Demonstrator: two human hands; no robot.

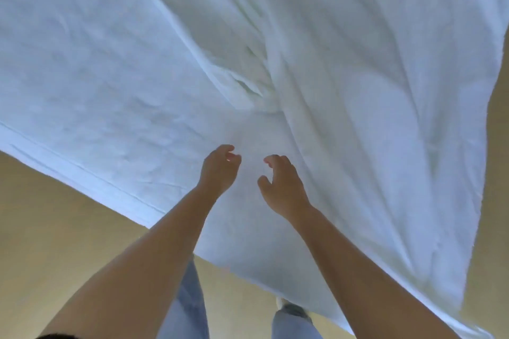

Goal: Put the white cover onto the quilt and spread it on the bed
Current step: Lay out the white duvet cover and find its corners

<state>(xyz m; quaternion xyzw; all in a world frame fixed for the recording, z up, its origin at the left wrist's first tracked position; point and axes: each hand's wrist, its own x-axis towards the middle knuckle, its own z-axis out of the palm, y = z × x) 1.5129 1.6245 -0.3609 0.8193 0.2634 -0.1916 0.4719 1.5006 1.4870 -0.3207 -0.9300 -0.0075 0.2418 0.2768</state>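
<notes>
Cloth: a large white wrinkled fabric cover (132, 58) fills most of the view, lying ahead of and below the person. The bed itself is hidden under it, and whether the quilt is already inside cannot be told.
Left hand (219, 170): reaches forward over the cloth with fingers half curled and thumb apart, gripping nothing visible.
Right hand (283, 187): just beside the left, also half curled like a claw and empty. Whether either hand's fingertips touch the fabric cannot be told.
Bunched ridge of deep folds (259, 77): lies just ahead of both hands and runs from the far centre back toward the near right. The right hand is slightly nearer its trailing creases.
Flat stitched hem band (82, 170): runs diagonally along the near left edge, on the left hand's side and well apart from it.
Near edge: slants from the left toward the lower right, where the cloth seems to hang loose.
Step, as judged: spreading and smoothing, with the rumpled middle still to be pulled flat.
Next move, as judged: take hold straight ahead at the foot of the ridge and draw the cloth outward across its long line.
Surroundings: tan floor (49, 242), pale blue jeans (190, 308) and a light shoe (282, 302) below.
</notes>
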